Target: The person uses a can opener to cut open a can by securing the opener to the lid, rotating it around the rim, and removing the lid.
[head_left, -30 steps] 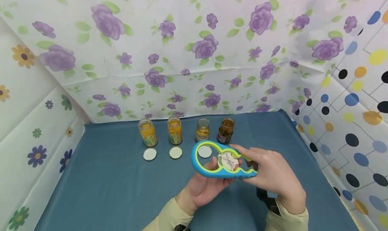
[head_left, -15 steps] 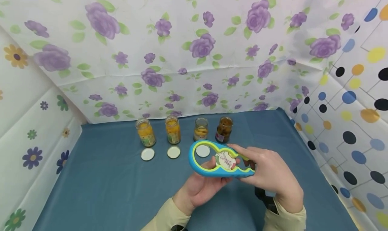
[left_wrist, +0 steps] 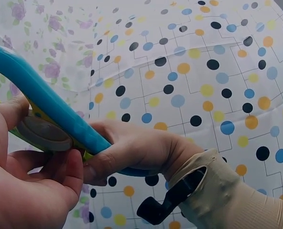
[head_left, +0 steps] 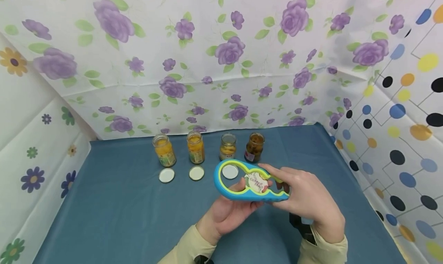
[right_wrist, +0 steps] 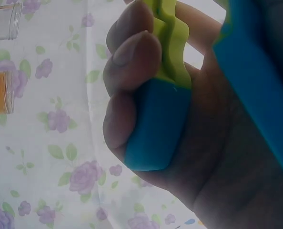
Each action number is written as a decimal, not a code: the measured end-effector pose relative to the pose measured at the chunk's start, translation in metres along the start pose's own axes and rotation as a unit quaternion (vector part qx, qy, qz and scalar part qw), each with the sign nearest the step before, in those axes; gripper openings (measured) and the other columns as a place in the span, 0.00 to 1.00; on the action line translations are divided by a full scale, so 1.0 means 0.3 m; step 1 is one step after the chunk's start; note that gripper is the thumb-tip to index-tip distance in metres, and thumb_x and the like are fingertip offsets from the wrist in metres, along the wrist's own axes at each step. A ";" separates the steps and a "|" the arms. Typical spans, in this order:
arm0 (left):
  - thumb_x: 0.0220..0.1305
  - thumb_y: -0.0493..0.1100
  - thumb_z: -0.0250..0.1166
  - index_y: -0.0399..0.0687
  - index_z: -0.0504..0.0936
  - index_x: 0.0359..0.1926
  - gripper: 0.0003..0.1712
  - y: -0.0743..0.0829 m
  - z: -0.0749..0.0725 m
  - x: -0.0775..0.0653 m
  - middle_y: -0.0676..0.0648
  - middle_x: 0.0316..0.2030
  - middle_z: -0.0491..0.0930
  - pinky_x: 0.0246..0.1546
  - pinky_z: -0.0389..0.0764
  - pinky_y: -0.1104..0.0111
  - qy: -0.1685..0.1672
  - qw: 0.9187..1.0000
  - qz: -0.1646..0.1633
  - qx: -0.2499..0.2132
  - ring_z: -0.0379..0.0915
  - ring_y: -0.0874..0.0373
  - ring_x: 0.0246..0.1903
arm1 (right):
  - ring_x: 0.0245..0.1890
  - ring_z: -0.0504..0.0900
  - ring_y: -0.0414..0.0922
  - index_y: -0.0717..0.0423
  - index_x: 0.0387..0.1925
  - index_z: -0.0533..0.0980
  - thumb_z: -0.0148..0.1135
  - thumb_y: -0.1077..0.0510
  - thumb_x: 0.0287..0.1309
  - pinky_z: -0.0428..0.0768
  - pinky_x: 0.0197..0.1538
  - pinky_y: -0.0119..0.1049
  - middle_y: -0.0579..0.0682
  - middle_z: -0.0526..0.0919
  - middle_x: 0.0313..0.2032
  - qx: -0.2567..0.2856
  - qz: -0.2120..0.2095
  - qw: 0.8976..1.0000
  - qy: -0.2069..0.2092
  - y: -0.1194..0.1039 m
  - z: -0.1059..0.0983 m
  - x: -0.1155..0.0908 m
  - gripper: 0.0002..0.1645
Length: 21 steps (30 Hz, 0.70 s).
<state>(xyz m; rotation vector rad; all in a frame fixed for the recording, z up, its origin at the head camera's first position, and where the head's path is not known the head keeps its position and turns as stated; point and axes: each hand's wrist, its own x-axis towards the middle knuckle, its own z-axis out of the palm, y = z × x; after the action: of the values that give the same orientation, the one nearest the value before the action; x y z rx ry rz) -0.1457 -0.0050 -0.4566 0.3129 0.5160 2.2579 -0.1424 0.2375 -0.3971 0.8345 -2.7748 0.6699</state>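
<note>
In the head view my right hand (head_left: 308,194) grips the handle end of a blue and yellow-green jar opener (head_left: 242,196), fingers wrapped round its arms. A printed jar lid (head_left: 257,182) sits in one of the opener's inner curves, lettered face up. From below, my left hand (head_left: 226,216) pinches that lid between thumb and fingers. The left wrist view shows the lid's (left_wrist: 44,133) underside by the left fingertips. Curled fingers (right_wrist: 134,57) lie round one handle arm in the right wrist view. Part of the lid's edge is hidden by the opener.
Several uncovered glass jars stand along the back: two with orange contents (head_left: 166,154) (head_left: 196,150), one half-clear jar (head_left: 228,146), one dark brown jar (head_left: 254,147). Three lids (head_left: 167,175) (head_left: 196,173) (head_left: 230,171) lie underside up before them. Patterned cloth walls surround the blue table (head_left: 121,210).
The head view has shifted a little, so jars, lids and hands all appear slightly further left. Both hands keep the same hold on the jar opener and the lid.
</note>
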 end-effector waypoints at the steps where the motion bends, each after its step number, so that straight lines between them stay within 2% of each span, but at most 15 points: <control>1: 0.74 0.61 0.69 0.41 0.47 0.85 0.56 0.000 0.000 0.001 0.44 0.72 0.71 0.69 0.72 0.67 -0.001 1.000 0.000 0.000 0.67 0.54 0.73 | 0.29 0.72 0.32 0.31 0.77 0.71 0.86 0.54 0.48 0.73 0.34 0.34 0.32 0.80 0.38 -0.001 0.001 1.000 -0.001 0.000 -0.001 0.000 0.55; 9: 0.71 0.61 0.73 0.45 0.51 0.84 0.56 -0.005 -0.003 0.006 0.45 0.71 0.72 0.69 0.71 0.66 -0.005 1.000 -0.001 -0.006 0.69 0.55 0.70 | 0.31 0.73 0.33 0.31 0.78 0.71 0.86 0.55 0.47 0.73 0.34 0.35 0.32 0.81 0.39 0.000 0.006 1.000 -0.008 0.003 -0.008 -0.003 0.56; 21: 0.71 0.61 0.72 0.41 0.51 0.84 0.57 -0.002 -0.008 0.010 0.45 0.71 0.73 0.72 0.69 0.64 -0.006 1.000 0.000 0.007 0.72 0.55 0.70 | 0.32 0.74 0.35 0.31 0.78 0.70 0.85 0.55 0.49 0.74 0.36 0.36 0.34 0.82 0.39 0.016 0.008 1.000 -0.010 0.005 -0.011 -0.008 0.55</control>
<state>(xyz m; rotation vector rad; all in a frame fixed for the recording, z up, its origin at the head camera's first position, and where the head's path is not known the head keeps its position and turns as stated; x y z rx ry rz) -0.1482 -0.0031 -0.4589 0.3327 0.5250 2.2512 -0.1411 0.2414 -0.3953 0.8298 -2.7980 0.7160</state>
